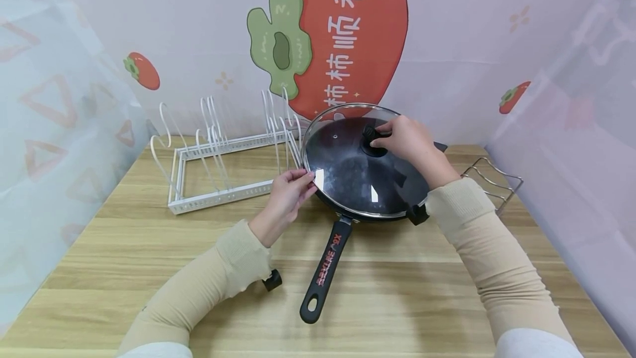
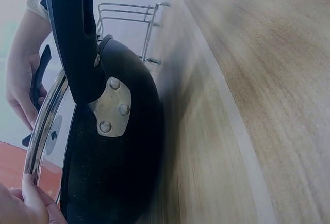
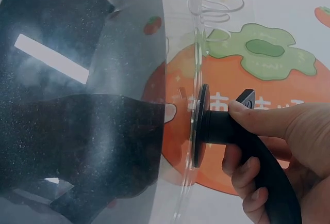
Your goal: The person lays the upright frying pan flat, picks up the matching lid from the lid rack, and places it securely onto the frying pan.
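A black frying pan sits on the wooden table, its long handle pointing toward me. Over it is a round glass lid with a metal rim; the left wrist view shows a gap between that rim and the pan's edge. My left hand pinches the lid's rim at the left side between thumb and fingers. At the lid's middle, my right hand grips the black lid handle, fingers curled round it and thumb on top.
Left of the pan stands a white rack with upright wire loops, close to the pan's edge. A low metal wire rack lies partly behind the right forearm. Behind the table hangs a printed cloth.
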Demonstrator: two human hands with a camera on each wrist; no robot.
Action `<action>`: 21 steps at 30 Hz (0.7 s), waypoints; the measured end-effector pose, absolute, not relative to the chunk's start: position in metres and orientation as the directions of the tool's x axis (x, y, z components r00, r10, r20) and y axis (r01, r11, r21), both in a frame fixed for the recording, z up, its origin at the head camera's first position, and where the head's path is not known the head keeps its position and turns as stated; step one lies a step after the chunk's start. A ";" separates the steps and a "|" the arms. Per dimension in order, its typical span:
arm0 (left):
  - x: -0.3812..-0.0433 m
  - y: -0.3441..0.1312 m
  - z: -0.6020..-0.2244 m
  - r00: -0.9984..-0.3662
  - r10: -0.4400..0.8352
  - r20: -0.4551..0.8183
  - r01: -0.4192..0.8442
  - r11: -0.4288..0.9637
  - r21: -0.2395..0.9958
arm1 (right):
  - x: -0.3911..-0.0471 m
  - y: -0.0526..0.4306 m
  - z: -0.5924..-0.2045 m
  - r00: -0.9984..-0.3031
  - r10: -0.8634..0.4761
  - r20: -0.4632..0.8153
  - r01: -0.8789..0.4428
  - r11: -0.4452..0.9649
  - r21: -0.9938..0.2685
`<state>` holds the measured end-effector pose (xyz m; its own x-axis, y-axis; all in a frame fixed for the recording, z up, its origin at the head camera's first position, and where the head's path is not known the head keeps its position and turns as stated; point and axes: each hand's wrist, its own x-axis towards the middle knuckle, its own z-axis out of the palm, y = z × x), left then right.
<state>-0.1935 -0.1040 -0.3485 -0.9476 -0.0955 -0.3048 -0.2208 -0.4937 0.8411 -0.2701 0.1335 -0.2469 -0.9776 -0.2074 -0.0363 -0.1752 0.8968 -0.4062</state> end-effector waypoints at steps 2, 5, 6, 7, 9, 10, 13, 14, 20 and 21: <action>-0.193 -0.104 -0.350 -0.948 -0.094 -0.305 -0.221 -0.498 0.839 | -0.271 0.133 -0.248 -0.977 -0.209 -0.045 -0.173 0.896 -0.410; -0.194 -0.104 -0.351 -0.946 -0.090 -0.311 -0.224 -0.509 0.831 | -0.272 0.133 -0.248 -0.977 -0.207 -0.058 -0.166 0.896 -0.412; -0.194 -0.104 -0.352 -0.945 -0.091 -0.313 -0.226 -0.511 0.829 | -0.272 0.133 -0.248 -0.976 -0.207 -0.060 -0.165 0.896 -0.412; -0.194 -0.104 -0.352 -0.944 -0.091 -0.316 -0.227 -0.515 0.827 | -0.272 0.133 -0.248 -0.976 -0.206 -0.062 -0.163 0.897 -0.411; -0.195 -0.103 -0.353 -0.943 -0.091 -0.320 -0.229 -0.522 0.822 | -0.273 0.133 -0.248 -0.977 -0.204 -0.068 -0.159 0.897 -0.413; -0.195 -0.104 -0.354 -0.942 -0.090 -0.324 -0.231 -0.524 0.820 | -0.273 0.133 -0.247 -0.976 -0.204 -0.072 -0.157 0.897 -0.413; -0.196 -0.104 -0.355 -0.941 -0.090 -0.327 -0.232 -0.532 0.814 | -0.274 0.132 -0.247 -0.976 -0.201 -0.084 -0.149 0.897 -0.416; -0.196 -0.104 -0.355 -0.940 -0.090 -0.328 -0.232 -0.534 0.813 | -0.274 0.131 -0.247 -0.976 -0.200 -0.089 -0.146 0.897 -0.417; -0.197 -0.104 -0.357 -0.940 -0.102 -0.326 -0.223 -0.542 0.811 | -0.276 0.130 -0.249 -0.975 -0.199 -0.100 -0.143 0.904 -0.402; -0.197 -0.103 -0.357 -0.940 -0.105 -0.325 -0.220 -0.539 0.813 | -0.276 0.131 -0.250 -0.975 -0.199 -0.100 -0.144 0.906 -0.399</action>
<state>-0.1967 -0.1034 -0.3573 -0.9400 -0.1053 -0.3246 -0.2203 -0.5392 0.8129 -0.2763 0.1305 -0.2501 -0.9749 -0.1992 -0.0999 -0.1441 0.9056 -0.3989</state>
